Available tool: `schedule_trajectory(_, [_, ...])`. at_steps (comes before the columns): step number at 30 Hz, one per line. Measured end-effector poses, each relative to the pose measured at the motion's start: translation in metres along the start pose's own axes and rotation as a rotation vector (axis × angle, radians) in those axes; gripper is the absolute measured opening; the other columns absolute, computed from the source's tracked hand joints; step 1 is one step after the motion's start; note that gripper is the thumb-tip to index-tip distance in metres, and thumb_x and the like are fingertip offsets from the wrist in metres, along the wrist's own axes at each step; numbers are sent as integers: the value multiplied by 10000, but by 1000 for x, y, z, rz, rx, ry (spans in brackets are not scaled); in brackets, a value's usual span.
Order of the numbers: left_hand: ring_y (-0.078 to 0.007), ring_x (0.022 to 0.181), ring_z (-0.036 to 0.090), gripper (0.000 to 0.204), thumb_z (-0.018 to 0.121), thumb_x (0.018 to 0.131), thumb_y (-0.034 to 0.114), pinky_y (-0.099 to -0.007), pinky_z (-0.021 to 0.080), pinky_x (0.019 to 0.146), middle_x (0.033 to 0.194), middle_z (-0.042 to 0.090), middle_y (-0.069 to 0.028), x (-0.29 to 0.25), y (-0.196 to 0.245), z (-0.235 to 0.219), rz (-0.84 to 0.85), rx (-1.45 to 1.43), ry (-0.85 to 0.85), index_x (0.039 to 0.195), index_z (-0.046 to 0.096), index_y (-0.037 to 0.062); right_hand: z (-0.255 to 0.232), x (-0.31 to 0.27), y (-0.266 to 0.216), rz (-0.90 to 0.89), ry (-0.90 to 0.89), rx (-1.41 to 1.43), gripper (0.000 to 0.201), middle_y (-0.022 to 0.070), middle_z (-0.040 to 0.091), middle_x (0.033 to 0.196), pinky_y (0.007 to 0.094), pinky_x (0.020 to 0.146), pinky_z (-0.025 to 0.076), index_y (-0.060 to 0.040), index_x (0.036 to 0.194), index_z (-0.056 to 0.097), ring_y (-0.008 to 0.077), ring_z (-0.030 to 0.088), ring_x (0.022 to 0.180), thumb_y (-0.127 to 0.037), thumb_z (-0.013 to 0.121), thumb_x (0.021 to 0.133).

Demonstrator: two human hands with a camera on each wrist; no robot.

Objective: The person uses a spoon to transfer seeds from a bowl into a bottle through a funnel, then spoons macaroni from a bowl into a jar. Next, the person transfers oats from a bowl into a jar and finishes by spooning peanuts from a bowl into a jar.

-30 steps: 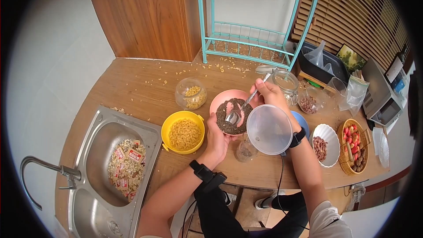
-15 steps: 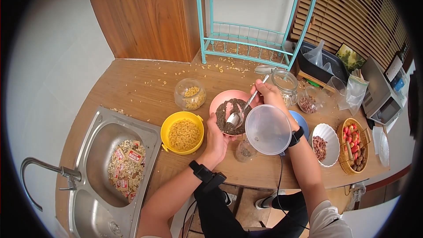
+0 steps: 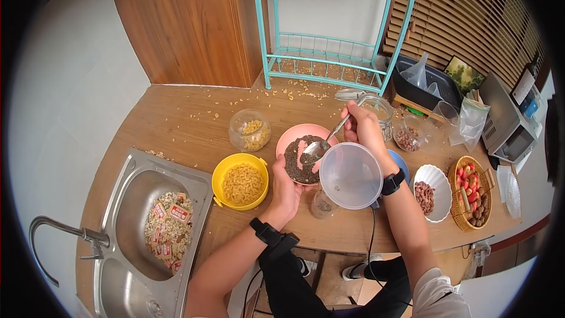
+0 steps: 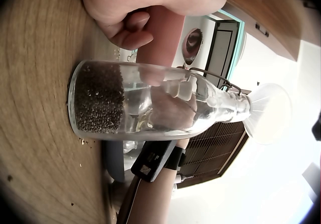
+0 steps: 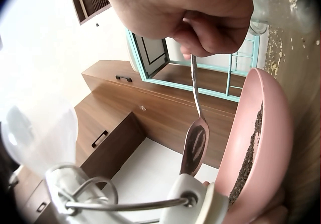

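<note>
My left hand (image 3: 285, 193) grips the near left rim of a pink bowl (image 3: 285, 138) of small dark seeds (image 3: 297, 165), tilted in the right wrist view. In my right hand (image 3: 366, 127) is a metal spoon (image 5: 197, 103), pinched by its handle. Its scoop overlaps the bowl in the head view and hangs beside the rim in the right wrist view. Close in front stands an upright clear swing-top bottle (image 4: 165, 101), its bottom part filled with dark seeds. A translucent funnel (image 3: 351, 175) sits in its neck, below my right wrist.
Left of the bowl stand a yellow bowl of pasta (image 3: 240, 182) and a glass jar (image 3: 250, 131). A metal sink (image 3: 203, 200) is farther left. Rightward are a white scalloped bowl (image 3: 438, 179) and a wicker basket (image 3: 456, 206). A turquoise rack (image 3: 329, 75) stands behind, with spilled pasta around it.
The spoon's scoop went down among the seeds half a second ago and now is higher over the bowl. My right hand has risen slightly; the head view has shifted a little.
</note>
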State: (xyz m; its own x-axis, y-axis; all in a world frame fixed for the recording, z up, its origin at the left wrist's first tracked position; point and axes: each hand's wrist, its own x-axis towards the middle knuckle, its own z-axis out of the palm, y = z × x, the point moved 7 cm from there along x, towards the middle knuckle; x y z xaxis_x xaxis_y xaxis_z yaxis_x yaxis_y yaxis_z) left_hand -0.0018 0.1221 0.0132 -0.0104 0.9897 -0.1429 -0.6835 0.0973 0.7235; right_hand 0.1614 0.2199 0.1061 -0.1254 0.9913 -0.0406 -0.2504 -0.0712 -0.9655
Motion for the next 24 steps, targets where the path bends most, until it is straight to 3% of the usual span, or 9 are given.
schedule_trajectory(13, [-144, 840, 621, 544, 241, 1038, 527, -298, 443, 634, 1056, 676, -54, -10, 10, 10, -11, -14, 73, 1212, 546, 111, -1, -7, -21, -89, -39, 183, 305, -26, 479, 658, 240, 425, 243, -65, 897, 577, 65, 351, 466, -312, 487, 1051])
schedule_trajectory(24, [-144, 779, 590, 540, 260, 1035, 532, -289, 428, 615, 948, 663, -46, -2, 2, 3, -8, -30, -7, 1123, 560, 92, -5, -13, -36, -176, -19, 228, 316, -13, 486, 690, 240, 433, 256, -55, 920, 574, 69, 380, 479, -316, 467, 1064])
